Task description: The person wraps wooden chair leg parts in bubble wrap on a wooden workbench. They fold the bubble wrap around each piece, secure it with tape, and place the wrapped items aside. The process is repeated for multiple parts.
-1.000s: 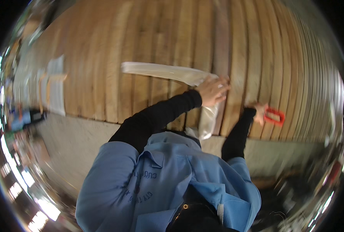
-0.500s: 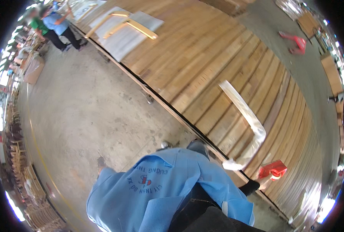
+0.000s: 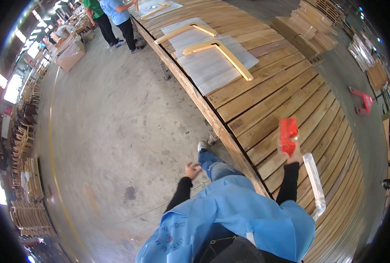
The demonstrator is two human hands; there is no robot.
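My right hand is wrapped round a red tape dispenser, held out over the wooden slat table. Close to my right forearm lies a bent piece wrapped in white foam, partly hidden by my sleeve and body. My left hand hangs beside the table, near my leg, its fingers apart and nothing in it. Farther along the table, an L-shaped wooden frame part and a second wooden part rest on white foam sheets.
Two people stand at the table's far left side. A cardboard box sits on the floor beyond the aisle. Chair frames line the left. Stacked cardboard and a red pallet jack are on the right.
I have moved forward along the table, so the foam sheets and wooden parts are nearer. The wrapped piece is now beside my right arm. My left hand has come into view.
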